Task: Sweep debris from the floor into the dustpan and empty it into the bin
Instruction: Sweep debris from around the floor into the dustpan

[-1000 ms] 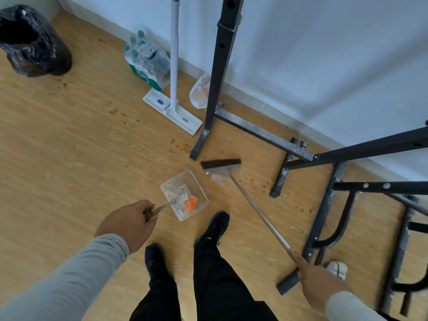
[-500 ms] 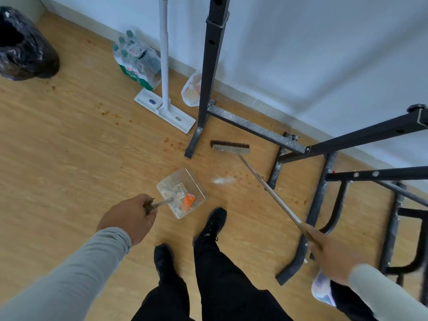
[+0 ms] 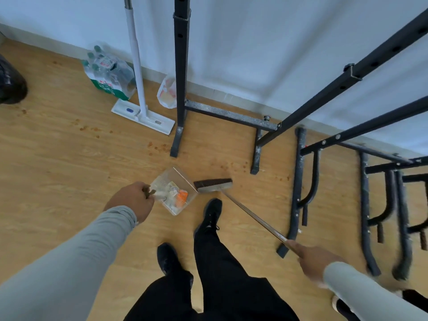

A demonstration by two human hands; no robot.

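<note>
My left hand (image 3: 132,200) grips the handle of a clear dustpan (image 3: 174,191) that sits on the wooden floor with white scraps and an orange piece inside. My right hand (image 3: 315,260) holds the long metal handle of a broom. The dark-bristled broom head (image 3: 213,184) lies on the floor right at the dustpan's right edge. Small brown crumbs (image 3: 159,147) are scattered on the floor beyond the dustpan and further crumbs (image 3: 234,167) lie near the rack feet. The black-bagged bin (image 3: 10,82) is at the far left edge, mostly cut off.
A black metal rack (image 3: 181,89) with floor bars stands against the wall and spreads to the right. A white flat mop (image 3: 141,112), a pack of water bottles (image 3: 108,75) and a small plastic bag (image 3: 167,93) stand by the wall. My black shoes (image 3: 212,214) are below the dustpan.
The broom head has swept back from near the rack foot toward me and now lies against the dustpan's edge. The white scrap seen on the floor is no longer visible there. The view shifted right.
</note>
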